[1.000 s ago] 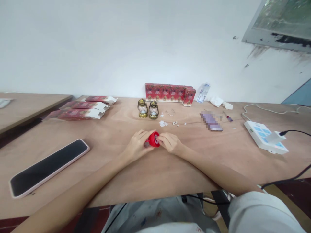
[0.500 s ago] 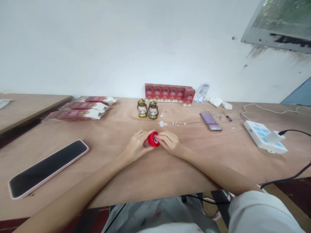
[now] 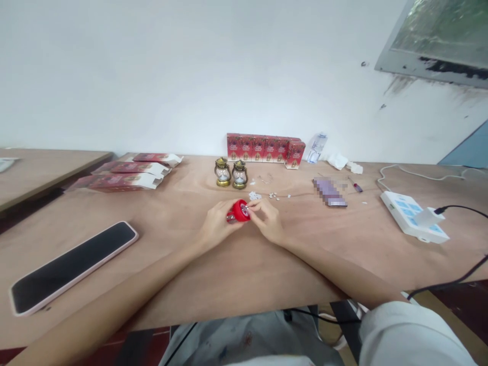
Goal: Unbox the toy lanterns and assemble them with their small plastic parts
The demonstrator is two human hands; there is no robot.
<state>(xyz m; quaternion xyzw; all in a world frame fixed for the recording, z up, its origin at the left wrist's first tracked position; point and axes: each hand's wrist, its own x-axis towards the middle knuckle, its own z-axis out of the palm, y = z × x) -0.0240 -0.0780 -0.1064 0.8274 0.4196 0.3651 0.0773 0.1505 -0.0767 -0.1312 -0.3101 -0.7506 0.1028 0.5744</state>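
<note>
Lantern (image 3: 240, 217), red, sits tilted at table centre, gripped by left hand (image 3: 218, 219), fingers wrapped round its body, round end toward 3 o'clock. Right hand (image 3: 270, 219) has fingertips close together at that end; can't tell if they pinch anything. From it: two brass lamps (image 3: 240, 176) upright at 12, white bits (image 3: 254, 195) at 1, black-screened phone (image 3: 74, 264) at 8, power strip (image 3: 409, 213) at 3.
</note>
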